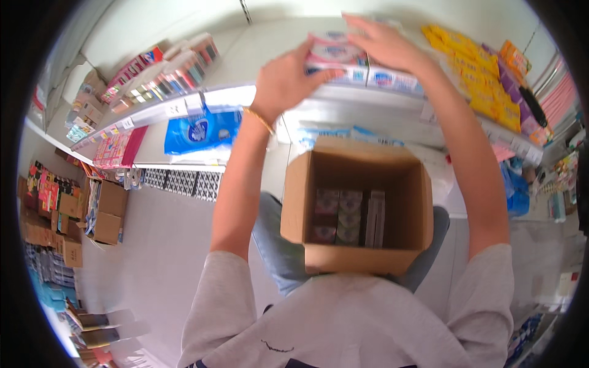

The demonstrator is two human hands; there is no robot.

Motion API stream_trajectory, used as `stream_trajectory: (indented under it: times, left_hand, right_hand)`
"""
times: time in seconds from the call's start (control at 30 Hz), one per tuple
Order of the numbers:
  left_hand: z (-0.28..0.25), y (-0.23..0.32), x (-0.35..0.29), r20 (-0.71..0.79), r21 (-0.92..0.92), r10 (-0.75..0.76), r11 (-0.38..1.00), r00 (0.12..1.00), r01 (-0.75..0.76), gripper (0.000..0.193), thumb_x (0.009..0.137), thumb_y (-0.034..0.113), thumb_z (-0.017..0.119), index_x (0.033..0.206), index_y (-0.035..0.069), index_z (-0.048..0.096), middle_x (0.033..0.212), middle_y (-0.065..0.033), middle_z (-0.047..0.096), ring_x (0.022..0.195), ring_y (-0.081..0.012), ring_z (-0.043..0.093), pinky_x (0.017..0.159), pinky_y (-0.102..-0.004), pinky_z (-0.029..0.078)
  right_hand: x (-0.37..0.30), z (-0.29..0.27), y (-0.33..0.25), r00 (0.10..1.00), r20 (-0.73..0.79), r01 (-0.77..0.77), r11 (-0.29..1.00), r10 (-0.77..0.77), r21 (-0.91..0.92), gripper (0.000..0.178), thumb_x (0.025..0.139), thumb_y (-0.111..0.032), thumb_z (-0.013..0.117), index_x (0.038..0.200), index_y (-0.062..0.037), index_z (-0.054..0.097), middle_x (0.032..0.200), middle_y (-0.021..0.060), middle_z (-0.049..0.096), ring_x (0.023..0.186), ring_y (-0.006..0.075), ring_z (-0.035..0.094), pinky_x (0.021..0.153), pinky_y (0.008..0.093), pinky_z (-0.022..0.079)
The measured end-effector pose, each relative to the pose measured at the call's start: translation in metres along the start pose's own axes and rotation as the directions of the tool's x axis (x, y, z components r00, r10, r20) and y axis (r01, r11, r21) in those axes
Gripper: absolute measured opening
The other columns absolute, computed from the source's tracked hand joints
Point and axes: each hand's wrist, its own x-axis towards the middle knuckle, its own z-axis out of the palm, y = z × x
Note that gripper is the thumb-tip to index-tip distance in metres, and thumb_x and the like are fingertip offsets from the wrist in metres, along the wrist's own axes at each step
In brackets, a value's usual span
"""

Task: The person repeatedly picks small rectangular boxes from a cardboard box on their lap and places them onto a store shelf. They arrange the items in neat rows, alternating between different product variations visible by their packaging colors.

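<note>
A row of small flat boxes [336,54], pink and white with blue printing, lies on the upper shelf in front of me. My left hand [287,78] is at their left end, thumb stretched along the front and fingers spread toward the back. Over the right end, my right hand [385,48] lies with its fingers extended, partly covering a blue-and-white box [392,80]. Both hands are slightly blurred, and their contact with the boxes is partly hidden. Below, an open cardboard box [356,259] stands between my knees, holding several small cartons [350,214].
Yellow packs [485,76] fill the right side of the shelf; small bottles and boxes [169,75] stand on its left. A blue pack [202,133] lies on the lower shelf. Cardboard cartons [109,205] stand on the floor at left. The shelf's front edge [227,98] runs across.
</note>
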Motion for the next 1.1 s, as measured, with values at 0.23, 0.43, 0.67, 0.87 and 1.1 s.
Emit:
stream_trajectory:
  times: [0.23,0.43,0.67,0.87,1.1]
  left_hand:
    - [-0.010,0.005,0.000,0.104,-0.029,-0.098,0.994,0.990,0.102,0.086,0.090,0.054,0.071,0.145,-0.006,0.047,0.119,-0.0284,0.069,0.114,-0.0425,0.066,0.099,-0.0440,0.051]
    - [-0.015,0.013,-0.026,-0.307,-0.232,0.204,0.931,0.930,-0.281,0.073,0.096,0.044,0.065,0.144,-0.007,0.047,0.139,-0.0337,0.055,0.129,-0.0448,0.055,0.108,-0.0470,0.044]
    - [0.026,0.033,-0.159,0.089,-0.511,0.084,0.859,0.993,-0.027,0.019,0.088,-0.003,0.063,0.104,0.004,0.071,0.093,-0.0066,0.075,0.088,-0.0200,0.069,0.088,-0.0329,0.052]
    - [0.084,0.044,-0.229,0.298,-0.321,0.035,0.945,0.954,0.065,0.016,0.083,-0.002,0.062,0.094,0.008,0.070,0.088,-0.0064,0.073,0.083,-0.0260,0.069,0.090,-0.0382,0.052]
    - [0.089,0.045,-0.243,0.295,-0.255,-0.035,0.960,0.955,0.114,0.014,0.083,0.001,0.063,0.093,0.010,0.068,0.083,-0.0031,0.070,0.079,-0.0258,0.066,0.085,-0.0377,0.050]
  right_hand:
    - [-0.067,-0.028,-0.103,0.919,-0.392,0.129,0.971,-0.042,0.199,0.041,0.095,-0.016,0.061,0.132,-0.0005,0.062,0.131,0.0235,0.065,0.117,0.0315,0.065,0.104,0.0397,0.049]
    - [-0.154,-0.019,-0.115,0.993,0.110,-0.093,0.904,0.052,0.418,0.017,0.098,-0.014,0.058,0.103,-0.0008,0.067,0.089,0.0079,0.072,0.076,0.0138,0.064,0.072,0.0238,0.049]
    - [-0.198,0.138,-0.075,0.217,0.973,-0.262,0.955,-0.080,0.137,0.031,0.084,-0.015,0.059,0.109,-0.0025,0.072,0.091,0.0157,0.075,0.080,0.0299,0.068,0.077,0.0413,0.054]
    - [-0.285,0.346,-0.050,-0.082,0.996,-0.264,0.964,0.024,-0.045,0.031,0.084,-0.019,0.062,0.112,-0.0069,0.071,0.103,0.0130,0.070,0.089,0.0284,0.065,0.081,0.0432,0.052]
    - [-0.355,0.420,-0.102,0.319,0.942,-0.585,0.804,0.105,0.109,0.034,0.087,-0.021,0.062,0.118,-0.0080,0.068,0.110,0.0135,0.069,0.094,0.0289,0.066,0.084,0.0436,0.052]
